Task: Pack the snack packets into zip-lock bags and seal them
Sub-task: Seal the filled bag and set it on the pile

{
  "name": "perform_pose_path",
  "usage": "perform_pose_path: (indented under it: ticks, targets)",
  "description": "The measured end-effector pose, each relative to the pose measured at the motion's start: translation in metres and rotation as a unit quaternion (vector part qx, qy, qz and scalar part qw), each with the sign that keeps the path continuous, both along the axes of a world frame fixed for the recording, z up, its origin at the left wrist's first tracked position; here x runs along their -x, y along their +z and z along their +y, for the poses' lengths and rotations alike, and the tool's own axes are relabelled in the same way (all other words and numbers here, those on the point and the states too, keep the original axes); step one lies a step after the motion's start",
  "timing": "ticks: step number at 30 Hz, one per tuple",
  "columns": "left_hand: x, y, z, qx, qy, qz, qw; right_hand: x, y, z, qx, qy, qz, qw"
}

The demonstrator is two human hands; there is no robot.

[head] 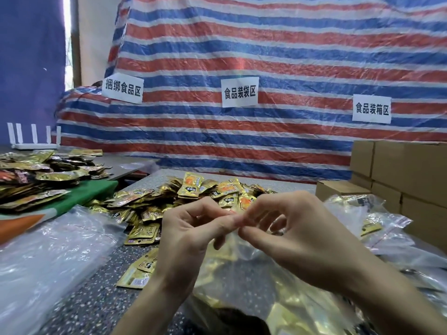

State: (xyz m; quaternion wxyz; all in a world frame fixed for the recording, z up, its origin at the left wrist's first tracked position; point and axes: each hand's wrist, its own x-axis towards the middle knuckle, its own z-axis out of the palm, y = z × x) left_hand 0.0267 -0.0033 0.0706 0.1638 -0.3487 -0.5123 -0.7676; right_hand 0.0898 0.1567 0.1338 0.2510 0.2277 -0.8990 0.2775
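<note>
At lower centre I see my left hand [191, 238] and my right hand [295, 233], both pinching the top edge of the clear zip-lock bag [254, 286]. Behind them, the snack packets [193, 194] lie heaped on the table [96, 298]. Cardboard boxes [399, 170] stand at the right, before the striped tarp [242, 44].

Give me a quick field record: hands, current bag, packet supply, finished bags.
left hand: pinches the top edge of the clear plastic zip-lock bag
right hand: pinches the same edge, beside the left hand
bag contents: gold foil snack packets
seal: cannot tell
loose packets: pile on the speckled grey table behind the hands
filled bags: clear, at right beside brown cardboard boxes
</note>
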Motion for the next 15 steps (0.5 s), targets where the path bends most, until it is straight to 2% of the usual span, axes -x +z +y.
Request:
perform_pose_path:
  ticks: [4,9,15]
  targets:
    - [0.0012,0.0026,-0.0043,0.022,-0.014,0.022,0.999,-0.0003,0.0021,-0.0018,-0.020,-0.020,0.044,0.999]
    - [-0.0018,0.0057,-0.0065,0.056,0.024,0.066,0.996,-0.0029,0.0024,-0.0022,-0.020,-0.022,0.061,0.998]
    - [-0.0070,0.0024,0.0013,0.041,0.071,0.082,0.993,0.0015,-0.0022,0.0055,0.010,0.005,0.024,1.000]
